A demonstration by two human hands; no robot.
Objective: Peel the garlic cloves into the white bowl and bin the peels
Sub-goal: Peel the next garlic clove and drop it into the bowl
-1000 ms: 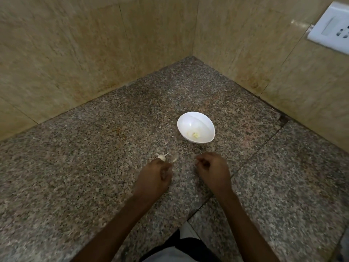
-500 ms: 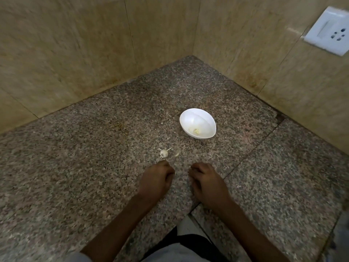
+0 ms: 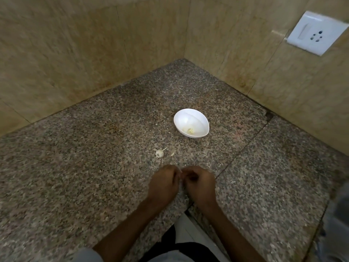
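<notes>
Left hand point(image 3: 164, 184) and right hand point(image 3: 200, 184) curl fingertip to fingertip short of the bowl point(image 3: 200, 118), any pinched thing hidden; whatever squirts loose could miss the bowl, landing by the garlic point(image 3: 159, 153) just before it.

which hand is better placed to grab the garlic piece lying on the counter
Left, likely. The garlic piece lies just ahead of the left hand; the right hand sits further over, in line with the white bowl.

The left hand point(image 3: 164, 183) is drawing back from the garlic point(image 3: 159, 153) and meeting the right hand point(image 3: 200, 183) nearer the table point(image 3: 75, 167) edge.
</notes>
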